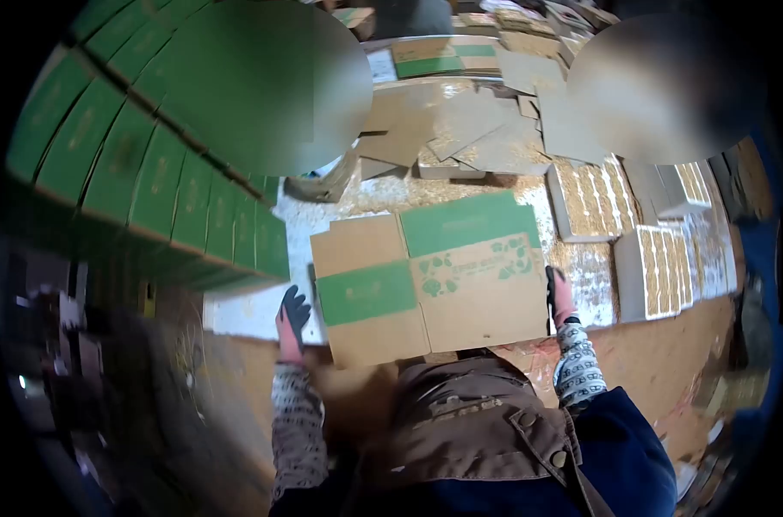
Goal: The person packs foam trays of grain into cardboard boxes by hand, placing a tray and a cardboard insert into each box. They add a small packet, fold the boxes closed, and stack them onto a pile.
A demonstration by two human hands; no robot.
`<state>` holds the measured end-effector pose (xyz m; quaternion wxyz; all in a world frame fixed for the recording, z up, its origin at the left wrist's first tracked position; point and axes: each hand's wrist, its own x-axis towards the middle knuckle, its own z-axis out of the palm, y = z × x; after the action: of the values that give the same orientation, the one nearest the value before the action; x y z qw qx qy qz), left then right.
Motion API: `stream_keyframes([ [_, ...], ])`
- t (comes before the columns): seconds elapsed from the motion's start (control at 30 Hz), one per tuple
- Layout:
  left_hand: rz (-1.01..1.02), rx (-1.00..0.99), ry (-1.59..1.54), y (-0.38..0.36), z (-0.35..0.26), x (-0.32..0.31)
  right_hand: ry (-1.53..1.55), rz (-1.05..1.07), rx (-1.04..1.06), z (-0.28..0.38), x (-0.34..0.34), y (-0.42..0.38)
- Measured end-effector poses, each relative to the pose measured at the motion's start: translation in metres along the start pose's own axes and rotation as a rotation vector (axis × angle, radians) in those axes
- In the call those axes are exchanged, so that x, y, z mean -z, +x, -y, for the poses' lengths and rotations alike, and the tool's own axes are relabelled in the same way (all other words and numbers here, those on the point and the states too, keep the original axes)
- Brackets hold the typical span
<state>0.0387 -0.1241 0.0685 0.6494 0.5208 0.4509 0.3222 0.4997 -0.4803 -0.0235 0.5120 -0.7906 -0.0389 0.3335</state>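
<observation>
A flattened cardboard box (473,297), brown with green panels and a printed green leaf pattern, lies in front of me at the table's near edge. My left hand (292,317), in a dark and pink glove, is just off the box's left edge, fingers apart and holding nothing. At the box's right edge is my right hand (561,295), gloved likewise, its fingers closed against the cardboard. Part of those fingers is hidden by the angle.
Green boxes (155,185) are stacked along the left. On the littered white table (245,308) lie loose grey cardboard sheets (482,129) at the back. White trays with tan contents (654,271) stand at right. Two blurred patches hide parts of the far side.
</observation>
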Motion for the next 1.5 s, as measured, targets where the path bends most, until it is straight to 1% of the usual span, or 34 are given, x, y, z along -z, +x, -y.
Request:
stream_keyframes([
  [0.03, 0.09, 0.053, 0.052, 0.007, -0.013, 0.009, 0.085, -0.066, 0.167, -0.01, 0.009, 0.0],
  [0.1, 0.301, 0.019, -0.022, -0.024, -0.043, -0.017, 0.398, -0.124, 0.102, 0.055, 0.006, -0.07],
  [0.13, 0.395, 0.092, 0.193, -0.036, -0.028, -0.012, 0.332, -0.053, 0.104, 0.05, 0.012, -0.078],
  [0.17, 0.509, 0.144, 0.413, -0.048, -0.012, -0.007, 0.022, 0.109, 0.048, 0.084, 0.003, -0.111],
  [0.2, 0.556, -0.517, 0.876, -0.07, -0.048, -0.048, -0.206, -0.005, 0.115, 0.067, -0.016, -0.11],
  [0.23, 0.529, -0.414, 1.204, -0.071, -0.046, -0.063, -0.44, -0.113, 0.179, 0.049, -0.033, -0.11],
  [0.3, 0.484, -0.383, 1.327, -0.062, -0.058, -0.081, -0.585, -0.172, 0.145, 0.083, -0.049, -0.133],
  [0.33, 0.509, -0.329, 1.476, -0.058, -0.077, -0.09, -0.4, -0.008, 0.035, 0.099, -0.037, -0.129],
  [0.37, 0.531, -0.262, 1.622, -0.057, -0.101, -0.098, -0.375, 0.161, -0.068, 0.138, -0.029, -0.143],
  [0.4, 0.515, -0.377, 1.808, -0.055, -0.117, -0.1, -0.389, 0.153, 0.087, 0.152, -0.019, -0.152],
  [0.47, 0.597, -0.593, 1.746, -0.047, -0.165, -0.093, -0.421, 0.147, 0.37, 0.184, 0.006, -0.162],
  [0.5, 0.674, -0.693, 1.729, -0.044, -0.186, -0.089, -0.576, 0.157, 0.62, 0.198, 0.031, -0.155],
  [0.57, 1.077, -0.444, 1.807, -0.06, -0.265, -0.12, 0.439, 0.002, 0.376, 0.257, 0.02, -0.176],
  [0.63, 1.536, -0.406, 1.539, -0.057, -0.286, -0.139, 0.629, 0.025, 0.591, 0.285, -0.005, -0.162],
  [0.67, 1.629, -0.563, 1.316, -0.053, -0.284, -0.15, 0.508, -0.058, 0.595, 0.292, -0.028, -0.16],
  [0.7, 1.652, -0.246, 1.364, -0.04, -0.28, -0.167, 0.145, -0.153, 0.786, 0.286, -0.044, -0.146],
  [0.77, 1.537, -0.205, 1.079, -0.018, -0.266, -0.157, -0.615, -0.622, 1.094, 0.274, -0.076, -0.119],
  [0.8, 1.427, -0.241, 0.889, -0.001, -0.239, -0.136, -0.411, -0.598, 1.052, 0.269, -0.075, -0.119],
  [0.83, 1.251, 0.052, 0.464, -0.002, -0.235, -0.132, 0.417, -0.493, 0.864, 0.295, -0.084, -0.148],
  [0.9, 1.085, 0.067, 0.292, 0.018, -0.22, -0.122, 0.524, -0.525, 0.846, 0.29, -0.072, -0.161],
  [0.97, 0.917, -0.184, 0.321, 0.002, -0.242, -0.133, 0.101, -0.587, 0.96, 0.294, -0.053, -0.172],
  [1.0, 0.834, -0.364, 0.244, 0.002, -0.243, -0.144, 0.104, -0.392, 1.07, 0.301, -0.052, -0.171],
  [1.03, 0.741, -0.526, 0.43, 0.004, -0.245, -0.152, 0.011, -0.147, 1.119, 0.316, -0.062, -0.173],
  [1.1, 0.675, -0.785, 0.761, 0.001, -0.252, -0.187, -0.6, 0.31, 1.429, 0.319, -0.105, -0.152],
  [1.13, 1.037, -0.594, 0.804, 0.022, -0.241, -0.187, -0.893, 0.274, 1.436, 0.295, -0.132, -0.134],
  [1.17, 1.385, -0.387, 0.824, 0.039, -0.233, -0.184, -1.123, 0.405, 1.256, 0.289, -0.137, -0.122],
  [1.2, 1.693, -0.344, 0.771, 0.032, -0.246, -0.177, -1.103, 0.46, 1.176, 0.286, -0.134, -0.114],
  [1.23, 1.699, -0.214, 0.723, 0.009, -0.272, -0.165, -1.082, 0.503, 1.101, 0.284, -0.129, -0.108],
  [1.27, 1.532, -0.267, 0.704, 0.012, -0.267, -0.165, -1.058, 0.509, 1.127, 0.288, -0.126, -0.114],
  [1.33, 1.196, -0.32, 0.637, 0.006, -0.238, -0.165, -0.933, 0.824, 0.878, 0.307, -0.12, -0.114],
  [1.37, 0.825, -0.255, 0.603, -0.01, -0.26, -0.182, -0.835, 0.978, 0.797, 0.325, -0.115, -0.1],
  [1.4, 0.658, -0.526, 0.674, 0.014, -0.217, -0.187, -0.91, 0.838, 1.234, 0.347, -0.099, -0.076],
  [1.47, 0.556, -0.614, 0.561, 0.039, -0.171, -0.194, -0.82, 0.201, 1.439, 0.388, -0.063, -0.065],
  [1.5, 0.628, -0.439, 0.393, 0.037, -0.172, -0.198, -0.88, -0.213, 1.36, 0.387, -0.064, -0.07],
])
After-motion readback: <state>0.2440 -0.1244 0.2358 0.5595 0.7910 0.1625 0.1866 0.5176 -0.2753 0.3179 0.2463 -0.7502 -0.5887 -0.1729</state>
